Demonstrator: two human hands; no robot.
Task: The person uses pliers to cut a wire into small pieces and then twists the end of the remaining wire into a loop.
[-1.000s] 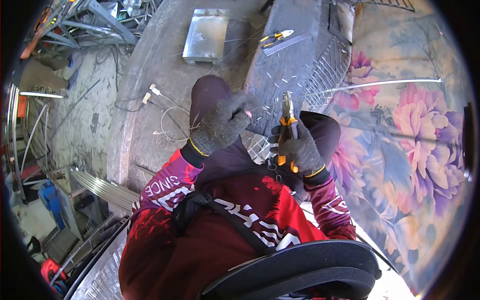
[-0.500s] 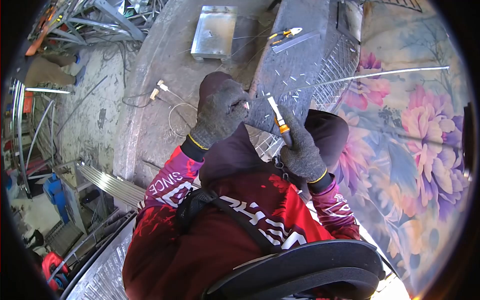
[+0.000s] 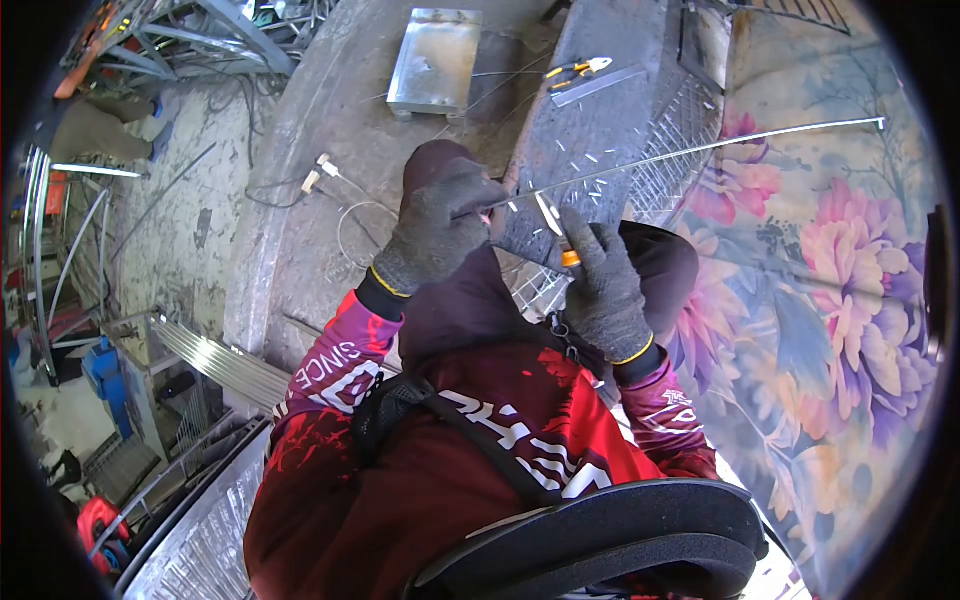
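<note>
My gloved left hand (image 3: 440, 225) is closed with thumb and fingers pinched at the near end of a long thin metal rod (image 3: 700, 148). The rod slants up to the right, over the dark board and the floral sheet. My gloved right hand (image 3: 605, 290) is wrapped round a hand tool (image 3: 553, 222) with a narrow silver head and an orange and black handle, mostly hidden by the fingers. The tool's tip is right by the rod, just right of my left fingertips. Small whitish pieces (image 3: 590, 158) lie scattered on the dark board (image 3: 545, 140) beneath.
Yellow-and-black pliers (image 3: 578, 72) and a flat metal strip (image 3: 598, 86) lie farther up the board. A metal box (image 3: 435, 60) stands beyond my knee. White connectors (image 3: 318, 173) on a cable lie left. Another person's legs (image 3: 105, 130) show far left. The floral sheet (image 3: 800, 300) spreads right.
The tool has turned in my right hand, with its handle now more covered. My left fingers have shifted to pinch the rod, and the rod's far end has swung slightly upward and left.
</note>
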